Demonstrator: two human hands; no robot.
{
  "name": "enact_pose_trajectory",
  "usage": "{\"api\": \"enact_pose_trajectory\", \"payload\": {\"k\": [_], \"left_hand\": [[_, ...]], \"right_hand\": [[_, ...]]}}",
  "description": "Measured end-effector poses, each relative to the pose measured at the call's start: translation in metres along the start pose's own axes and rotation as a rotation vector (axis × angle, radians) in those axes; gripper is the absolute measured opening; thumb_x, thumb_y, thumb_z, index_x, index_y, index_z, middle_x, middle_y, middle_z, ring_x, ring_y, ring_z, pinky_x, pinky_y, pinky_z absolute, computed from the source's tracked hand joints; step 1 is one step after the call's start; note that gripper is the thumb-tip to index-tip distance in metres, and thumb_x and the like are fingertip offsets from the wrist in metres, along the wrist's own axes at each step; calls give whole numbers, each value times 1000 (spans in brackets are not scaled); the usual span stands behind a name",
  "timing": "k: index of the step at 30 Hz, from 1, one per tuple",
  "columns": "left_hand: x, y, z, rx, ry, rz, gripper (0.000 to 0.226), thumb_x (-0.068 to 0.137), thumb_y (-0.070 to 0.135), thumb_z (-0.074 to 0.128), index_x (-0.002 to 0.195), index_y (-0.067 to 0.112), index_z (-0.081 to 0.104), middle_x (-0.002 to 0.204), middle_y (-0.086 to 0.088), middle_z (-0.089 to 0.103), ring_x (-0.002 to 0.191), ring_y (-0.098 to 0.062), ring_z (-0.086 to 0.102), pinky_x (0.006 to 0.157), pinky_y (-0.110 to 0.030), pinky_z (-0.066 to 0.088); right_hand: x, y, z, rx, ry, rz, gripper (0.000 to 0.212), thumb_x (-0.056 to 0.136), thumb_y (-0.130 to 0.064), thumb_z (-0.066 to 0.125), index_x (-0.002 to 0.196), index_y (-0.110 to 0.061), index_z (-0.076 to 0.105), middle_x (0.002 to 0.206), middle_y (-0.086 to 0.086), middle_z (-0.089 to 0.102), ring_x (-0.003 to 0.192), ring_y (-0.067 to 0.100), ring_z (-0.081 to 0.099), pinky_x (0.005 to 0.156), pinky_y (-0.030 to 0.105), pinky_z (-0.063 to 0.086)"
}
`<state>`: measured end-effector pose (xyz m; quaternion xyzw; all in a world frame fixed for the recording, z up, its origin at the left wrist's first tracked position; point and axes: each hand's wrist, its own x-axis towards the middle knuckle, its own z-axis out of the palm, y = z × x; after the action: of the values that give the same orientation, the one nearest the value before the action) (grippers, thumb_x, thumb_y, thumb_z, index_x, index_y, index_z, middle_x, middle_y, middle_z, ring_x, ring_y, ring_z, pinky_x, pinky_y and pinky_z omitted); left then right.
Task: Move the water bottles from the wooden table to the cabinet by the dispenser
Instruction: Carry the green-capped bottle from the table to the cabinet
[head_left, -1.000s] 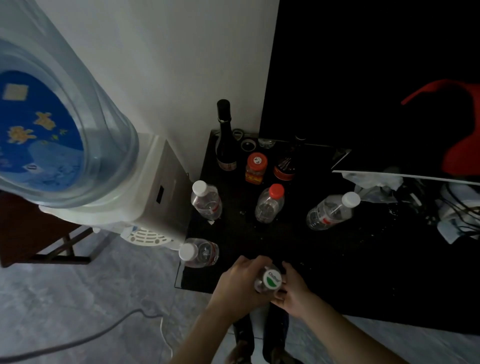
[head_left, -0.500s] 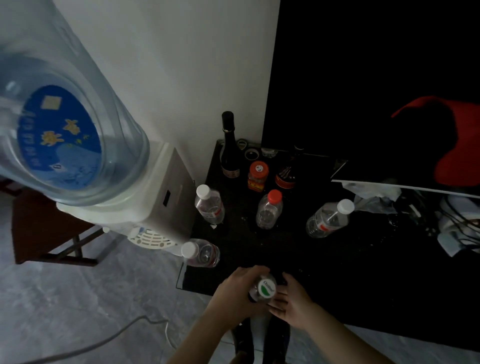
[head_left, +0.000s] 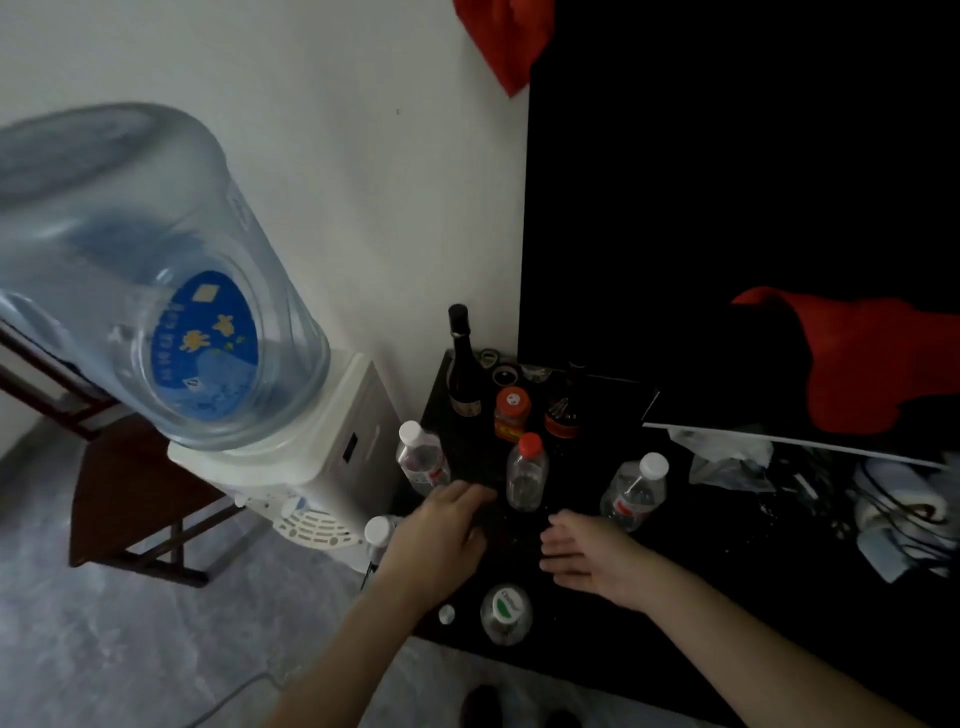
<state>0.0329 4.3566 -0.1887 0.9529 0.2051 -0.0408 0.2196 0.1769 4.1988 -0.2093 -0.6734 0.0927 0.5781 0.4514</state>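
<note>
Now the green-capped bottle (head_left: 505, 614) stands alone near the front edge of the black cabinet top (head_left: 727, 613), released since a moment ago, when both hands clasped it. The left hand (head_left: 441, 535) and right hand (head_left: 587, 553) hover open and empty above it. Four other water bottles (head_left: 527, 473) already stand beside the dispenser (head_left: 322, 467), so this delivery looks finished.
</note>
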Motion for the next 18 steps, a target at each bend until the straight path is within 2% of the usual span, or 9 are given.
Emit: {"api": "enact_pose_trajectory", "payload": {"k": [1, 4, 6, 8, 10, 12, 14, 18], "left_hand": [[7, 8, -10, 47, 52, 4, 46, 94, 30, 56, 140, 31, 53, 137, 10, 56, 125, -14, 56, 94, -31, 49], [35, 27, -35, 241, 120, -36, 47, 94, 43, 53, 139, 29, 54, 142, 7, 56, 133, -19, 50, 114, -42, 30], [54, 36, -52, 322, 86, -72, 52, 95, 44, 54, 145, 28, 50, 150, 3, 49, 139, -23, 44, 121, -48, 20], [69, 43, -68, 369, 96, -96, 57, 95, 47, 55, 147, 27, 47, 152, 1, 46, 141, -27, 42, 122, -49, 21], [80, 51, -82, 385, 135, -94, 62, 93, 53, 55, 148, 27, 45, 157, -1, 41, 145, -28, 36, 123, -51, 18], [87, 64, -94, 395, 167, -67, 68, 92, 57, 57, 151, 28, 42, 166, -3, 28, 153, -28, 20, 125, -54, 6], [92, 80, -105, 405, 195, -27, 75, 90, 61, 59, 154, 29, 35, 170, -4, 15, 157, -29, 6, 125, -57, -2], [100, 113, -122, 411, 209, 82, 86, 87, 65, 60, 158, 31, 26, 172, -3, 6, 158, -34, -1, 124, -62, 0]], "right_hand": [[-8, -13, -1, -45, -4, -45, 38, 99, -34, 52, 117, -2, 63, 116, 13, 66, 100, 24, 67, 91, 38, 52], [-32, -51, 0, -242, 46, -247, 30, 98, -32, 52, 113, -9, 63, 116, 12, 66, 96, 21, 67, 87, 36, 53], [-48, -72, -1, -553, 188, -494, 30, 96, -31, 53, 111, -8, 65, 117, 12, 67, 98, 22, 65, 87, 37, 51], [-65, -91, -5, -834, 356, -723, 38, 95, -33, 55, 127, -12, 60, 125, 6, 63, 105, 19, 60, 86, 30, 47], [-82, -106, -13, -996, 485, -865, 52, 95, -37, 56, 142, -18, 47, 139, 4, 51, 120, 20, 53, 92, 28, 44], [-100, -117, -24, -1078, 544, -925, 60, 95, -37, 57, 148, -19, 37, 148, 5, 41, 129, 24, 48, 99, 35, 46], [-118, -123, -36, -1117, 557, -942, 61, 95, -35, 57, 148, -17, 34, 149, 6, 38, 128, 26, 48, 97, 40, 50], [-152, -124, -57, -1162, 689, -908, 67, 94, -33, 59, 151, -16, 29, 152, 9, 33, 130, 30, 44, 95, 43, 50]]}}
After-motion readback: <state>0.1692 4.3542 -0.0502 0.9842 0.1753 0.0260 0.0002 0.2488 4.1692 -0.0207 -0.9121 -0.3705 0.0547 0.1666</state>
